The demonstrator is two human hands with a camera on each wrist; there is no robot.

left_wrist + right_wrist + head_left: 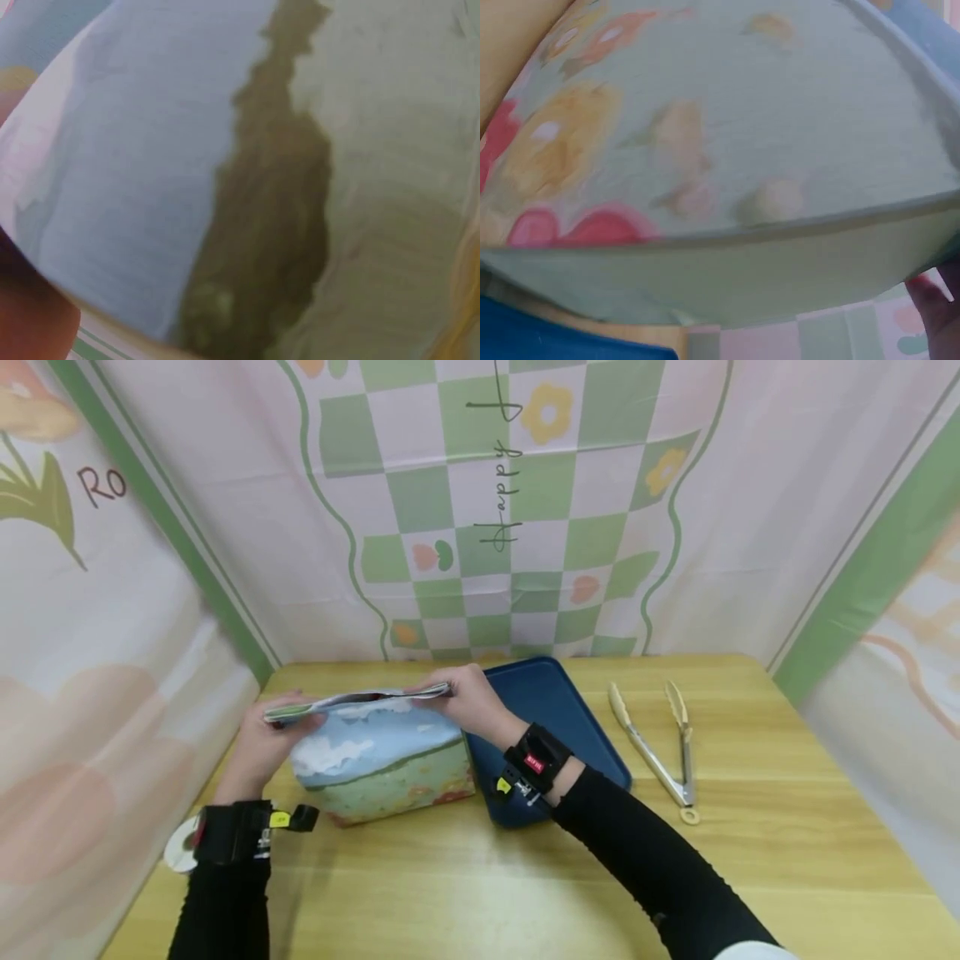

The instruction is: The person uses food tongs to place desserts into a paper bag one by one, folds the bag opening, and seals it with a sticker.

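A bag (390, 764) printed with blue sky, white clouds and a flowered green meadow stands on the table, its narrow mouth facing up. My left hand (268, 737) grips the left end of the top rim. At the right end, my right hand (477, 703) pinches the same rim. A dark slit shows between the rim's edges; what lies inside is hidden. The bag's printed wall (150, 172) fills the left wrist view, with a fingertip (37, 322) at the lower left. In the right wrist view, fingers (932, 307) touch the far edge of the flowered side (727, 150).
A dark blue tray (558, 718) lies right of the bag, partly under my right forearm. Farther right, metal tongs (663, 768) with beige tips lie spread on the wooden table (450, 893). A white roll (180, 847) sits by my left wrist. Printed curtains (495, 585) surround the table.
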